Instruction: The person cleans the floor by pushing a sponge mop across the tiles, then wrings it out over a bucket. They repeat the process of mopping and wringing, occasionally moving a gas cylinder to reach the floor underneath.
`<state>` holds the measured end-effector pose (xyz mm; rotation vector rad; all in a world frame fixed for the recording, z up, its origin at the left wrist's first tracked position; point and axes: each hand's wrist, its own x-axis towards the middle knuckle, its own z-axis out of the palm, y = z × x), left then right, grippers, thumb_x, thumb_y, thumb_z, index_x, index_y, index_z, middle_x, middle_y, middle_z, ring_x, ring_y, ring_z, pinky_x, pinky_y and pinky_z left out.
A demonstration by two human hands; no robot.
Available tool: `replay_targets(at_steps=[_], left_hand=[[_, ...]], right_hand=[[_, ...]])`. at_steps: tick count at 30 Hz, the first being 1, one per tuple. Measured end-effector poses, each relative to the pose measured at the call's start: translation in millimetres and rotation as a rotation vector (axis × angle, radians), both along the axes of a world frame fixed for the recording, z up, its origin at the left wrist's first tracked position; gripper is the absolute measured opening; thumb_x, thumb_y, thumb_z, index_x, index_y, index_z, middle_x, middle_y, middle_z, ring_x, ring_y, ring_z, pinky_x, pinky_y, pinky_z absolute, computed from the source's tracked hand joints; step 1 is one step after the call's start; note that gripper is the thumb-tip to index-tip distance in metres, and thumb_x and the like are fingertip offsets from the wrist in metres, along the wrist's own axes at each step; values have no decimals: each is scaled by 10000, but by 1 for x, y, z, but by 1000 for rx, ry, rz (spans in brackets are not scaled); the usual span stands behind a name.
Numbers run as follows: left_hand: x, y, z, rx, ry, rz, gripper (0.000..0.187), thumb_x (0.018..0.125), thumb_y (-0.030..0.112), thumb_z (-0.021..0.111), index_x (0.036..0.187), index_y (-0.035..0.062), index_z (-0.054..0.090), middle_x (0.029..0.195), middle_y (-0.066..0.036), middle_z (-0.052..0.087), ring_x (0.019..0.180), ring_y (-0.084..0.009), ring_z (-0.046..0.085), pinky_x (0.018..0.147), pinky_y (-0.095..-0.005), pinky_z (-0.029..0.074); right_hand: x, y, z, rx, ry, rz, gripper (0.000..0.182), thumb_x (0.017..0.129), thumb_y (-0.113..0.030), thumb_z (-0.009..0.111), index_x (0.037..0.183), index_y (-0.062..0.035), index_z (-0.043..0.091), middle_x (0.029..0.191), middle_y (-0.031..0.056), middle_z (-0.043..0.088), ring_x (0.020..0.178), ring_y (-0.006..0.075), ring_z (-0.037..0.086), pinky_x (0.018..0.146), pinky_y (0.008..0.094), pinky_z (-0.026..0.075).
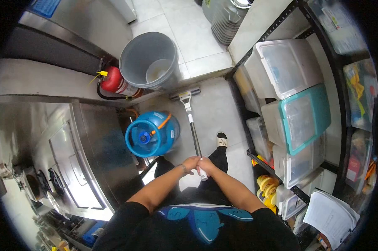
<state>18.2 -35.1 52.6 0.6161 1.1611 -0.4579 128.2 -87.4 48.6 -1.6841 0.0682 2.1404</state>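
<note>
Left grip (191, 164), right grip (204, 166) wrapped round mop handle (195, 136); grey bucket (132, 54) upright, contents unclear.

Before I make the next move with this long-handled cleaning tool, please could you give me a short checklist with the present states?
1. Grip: ok. The left hand and right hand both hold the cleaning tool near its white end.
2. Clearance on the left: not ok. The blue gas cylinder stands close to the handle.
3. Right shoe clear of the handle: ok, apart from it.
4. Floor dry: cannot tell.
5. Liquid inside the grey bucket: cannot tell.
</note>
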Motion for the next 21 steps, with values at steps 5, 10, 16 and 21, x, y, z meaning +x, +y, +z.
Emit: replay_targets(at_steps=[5, 10, 16, 21], left_hand=[[9, -4, -21, -49, 16, 228, 329, 860, 399, 443, 1031, 130, 525, 874, -29, 570, 837, -162, 533, 676, -399, 460], [24, 20, -17, -79, -57, 304, 237, 853, 341, 502, 935, 121, 542, 876, -39, 583, 831, -180, 545, 685, -360, 458], [37, 18, -39, -159, -50, 506, 210, 885, 251, 469, 898, 50, 527, 841, -87, 581, 763, -222, 567, 731, -379, 458], [28, 15, -67, -218, -105, 515, 202, 896, 210, 447, 914, 23, 522, 842, -102, 583, 748, -234, 579, 729, -383, 468]], right_hand=[[4, -1, -16, 106, 31, -20, 185, 801, -138, 511, 951, -36, 479, 583, 48, 483, 420, 149, 489, 325, 304, 403], [26, 13, 59, -27, -12, -35, 304, 830, -233, 471, 1093, -86, 435, 694, 75, 502, 477, 161, 521, 366, 298, 421], [25, 6, 37, 25, -140, -134, 301, 896, -281, 377, 1168, -160, 424, 613, 58, 480, 402, 149, 452, 327, 289, 373], [17, 12, 40, -65, -150, -130, 350, 905, -294, 371, 1247, -225, 392, 563, 47, 463, 369, 138, 429, 300, 288, 348]])
